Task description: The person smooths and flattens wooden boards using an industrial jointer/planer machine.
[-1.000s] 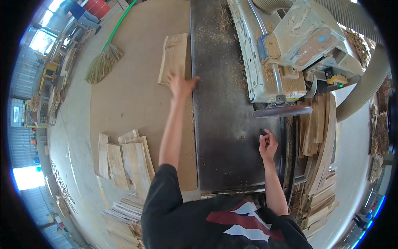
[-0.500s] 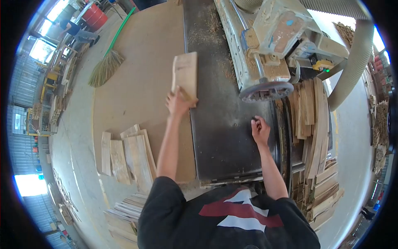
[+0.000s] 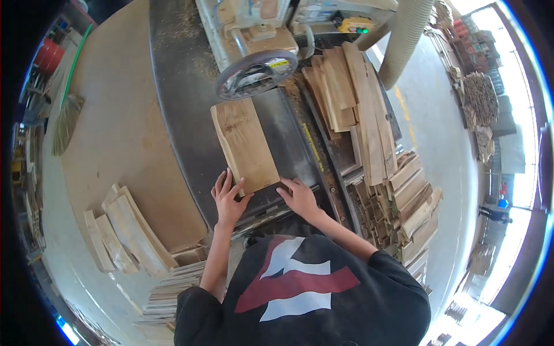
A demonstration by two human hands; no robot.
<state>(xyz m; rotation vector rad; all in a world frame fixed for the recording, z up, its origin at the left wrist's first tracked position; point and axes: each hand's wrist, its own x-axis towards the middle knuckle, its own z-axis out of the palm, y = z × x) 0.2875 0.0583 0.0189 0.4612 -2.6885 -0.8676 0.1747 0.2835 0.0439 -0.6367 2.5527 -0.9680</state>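
A light wooden board (image 3: 247,147) lies flat on the black machine table (image 3: 193,173), its far end close to the handwheel (image 3: 257,75). My left hand (image 3: 229,200) is at the near left corner, fingers along the left edge and thumb by the near end. My right hand (image 3: 301,199) has its fingertips at the near right corner. The board sits between both hands; the undersides of the fingers are hidden.
Several boards are stacked to the right (image 3: 369,115), with more piled below them. A few boards (image 3: 130,225) lean at the brown tabletop's (image 3: 109,150) near left edge. A green-handled broom (image 3: 69,121) lies on the left. A ribbed hose (image 3: 407,43) hangs at the upper right.
The board has moved from the brown tabletop's edge onto the black table, nearer my body. My right hand has come to its corner. The camera view has swung right.
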